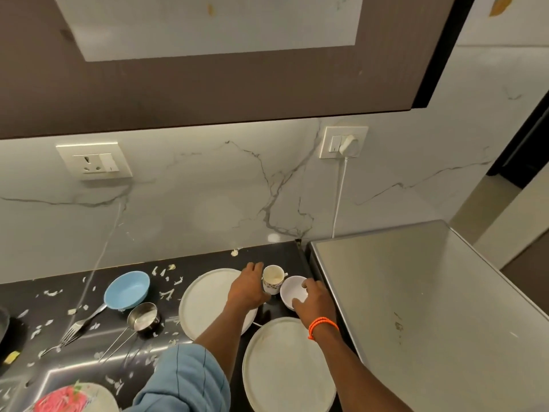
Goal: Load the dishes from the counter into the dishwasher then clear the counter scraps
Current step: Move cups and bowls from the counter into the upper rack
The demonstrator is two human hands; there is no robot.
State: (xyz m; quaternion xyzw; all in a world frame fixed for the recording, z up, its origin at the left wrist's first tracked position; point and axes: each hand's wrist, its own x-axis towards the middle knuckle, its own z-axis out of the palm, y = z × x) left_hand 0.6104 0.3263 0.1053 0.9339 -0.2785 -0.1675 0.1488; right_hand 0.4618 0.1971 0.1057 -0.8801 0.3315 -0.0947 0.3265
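Fingers point(300, 303) of the right hand point(312, 295) curled over the near rim of the small white bowl point(292, 288), thumb at the far rim, apparently gripping it. Fingers point(252, 267) of the left hand point(248, 288) wrapped round the left wall of the patterned cup point(272, 279), apparently holding it too. Cup and bowl just beside each other on the dark counter point(89, 349), cup upright with its handle pointing right, toward the steel appliance top point(416, 292).

Nearest: a pink-patterned dish point(64, 398) at the bottom left edge, a blue sleeve point(184, 379), and a white plate point(288, 367) under the right forearm, orange band point(322, 325) on that wrist. Next out: a second white plate point(214, 301) beneath the left forearm, a steel measuring cup point(144, 318) with a long handle running toward the viewer, a fork point(78, 325) lying tines near. Further: blue bowl point(127, 289), with pale scraps point(167, 294) scattered about. Beyond: marble wall with a socket point(95, 163) and a plugged switch plate point(344, 142).

Dishwasher not in view, so direction of carry unknown. Judged step: lifting cup and bowl together. Both already in hand, each straight ahead of its own arm, so next move likely straight up, clear of the plates.
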